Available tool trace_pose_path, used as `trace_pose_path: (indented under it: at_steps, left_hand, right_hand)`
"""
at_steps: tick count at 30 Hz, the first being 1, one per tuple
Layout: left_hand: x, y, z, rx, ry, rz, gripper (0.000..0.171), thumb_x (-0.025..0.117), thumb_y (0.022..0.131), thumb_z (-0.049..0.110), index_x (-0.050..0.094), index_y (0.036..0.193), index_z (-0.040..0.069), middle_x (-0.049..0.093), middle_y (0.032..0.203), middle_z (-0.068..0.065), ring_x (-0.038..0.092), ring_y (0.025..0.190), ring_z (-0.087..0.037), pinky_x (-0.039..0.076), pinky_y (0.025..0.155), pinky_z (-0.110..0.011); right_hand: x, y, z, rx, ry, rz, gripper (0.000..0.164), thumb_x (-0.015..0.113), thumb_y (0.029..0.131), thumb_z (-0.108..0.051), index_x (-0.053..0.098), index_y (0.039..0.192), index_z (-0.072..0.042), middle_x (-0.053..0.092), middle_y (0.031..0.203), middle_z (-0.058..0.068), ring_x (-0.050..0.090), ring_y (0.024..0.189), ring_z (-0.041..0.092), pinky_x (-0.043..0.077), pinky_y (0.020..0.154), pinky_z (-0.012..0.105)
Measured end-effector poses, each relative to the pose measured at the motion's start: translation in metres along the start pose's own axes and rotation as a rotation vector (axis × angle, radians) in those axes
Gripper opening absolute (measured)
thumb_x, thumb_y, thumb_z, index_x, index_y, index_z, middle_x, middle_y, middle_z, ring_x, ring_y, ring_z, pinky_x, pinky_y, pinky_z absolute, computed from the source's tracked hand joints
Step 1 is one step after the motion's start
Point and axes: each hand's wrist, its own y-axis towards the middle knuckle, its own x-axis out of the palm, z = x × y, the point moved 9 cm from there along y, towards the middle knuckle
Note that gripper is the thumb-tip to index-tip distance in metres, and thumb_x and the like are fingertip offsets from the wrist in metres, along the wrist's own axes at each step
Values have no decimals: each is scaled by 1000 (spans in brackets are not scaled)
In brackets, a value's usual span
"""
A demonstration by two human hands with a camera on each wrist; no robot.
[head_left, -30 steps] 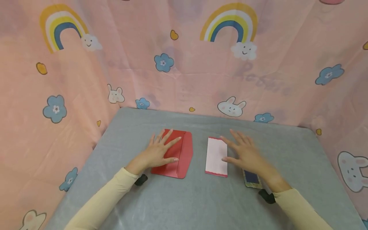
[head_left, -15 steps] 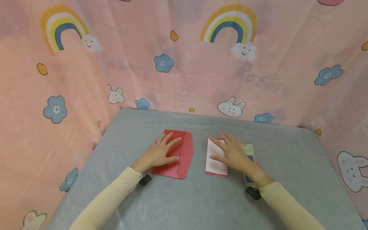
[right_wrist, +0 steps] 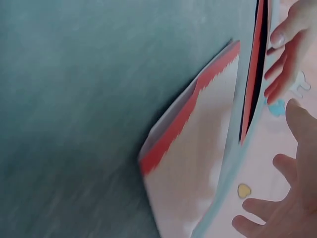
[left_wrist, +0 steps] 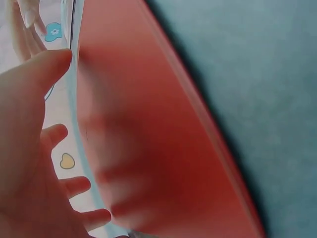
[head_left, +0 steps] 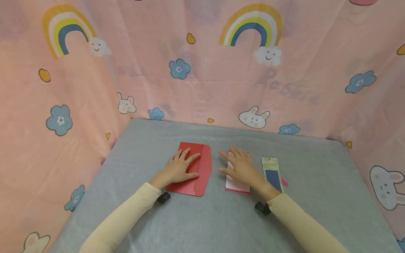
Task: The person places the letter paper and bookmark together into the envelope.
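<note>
A red envelope [head_left: 204, 172] lies flat on the grey table with its pointed flap unfolded to the right. Over its left part hovers my left hand [head_left: 177, 169], fingers spread; the left wrist view shows a gap between fingertips and the red paper [left_wrist: 153, 119]. To the right lies a white folded card [head_left: 236, 185] with ragged red edges. Above that card is my right hand [head_left: 242, 169], also spread and holding nothing. In the right wrist view the card [right_wrist: 200, 148] stands slightly parted at its red-edged end, the fingers clear of it.
Right of the white card lies a narrow green strip [head_left: 270, 163] with a dark blue panel, partly behind the right forearm. A small pink thing [head_left: 284, 181] shows beside it. Pink patterned cloth [head_left: 202, 84] rises behind and at the sides of the grey table [head_left: 202, 225].
My right hand has moved left from the green strip to over the white card, uncovering much of the strip. The left hand has shifted very slightly right. Envelope and card stay put.
</note>
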Motion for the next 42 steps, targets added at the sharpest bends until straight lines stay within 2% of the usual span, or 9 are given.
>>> trace_pose_path:
  at_steps: [6,13,22,29,42]
  left_hand:
    - [0,3,1,-17,-3,7,81,63,88,58,27,156,31,19,165,-14,18,149,-50,26,115,-67]
    - [-1,5,3,-35,-4,21,80,65,88,55,30,155,30,20,163,-17,21,147,-54,27,116,-66]
    - [-1,8,4,-70,39,19,78,65,88,55,33,154,28,24,162,-19,25,145,-55,28,116,-64]
    - [-2,10,7,-83,39,20,75,67,88,50,36,153,26,26,160,-21,25,143,-58,30,114,-65]
    - [-1,13,10,-78,39,24,69,67,89,40,39,151,31,27,159,-21,25,142,-59,35,109,-68]
  right_hand:
    - [9,10,-10,13,43,-26,70,68,88,-48,44,149,-25,37,155,24,32,145,45,22,116,68]
    - [18,19,-22,-5,61,-18,67,68,89,-44,47,148,-20,43,150,25,39,140,44,25,113,68]
    - [34,29,-28,65,70,-77,66,65,90,-48,47,148,-21,43,152,21,39,142,42,22,114,70]
    - [37,35,-31,75,67,-42,63,66,91,-47,50,146,-20,46,150,21,41,140,42,24,112,70]
    - [44,41,-31,115,82,-51,64,67,89,-47,50,146,-23,42,152,20,36,140,44,23,113,68]
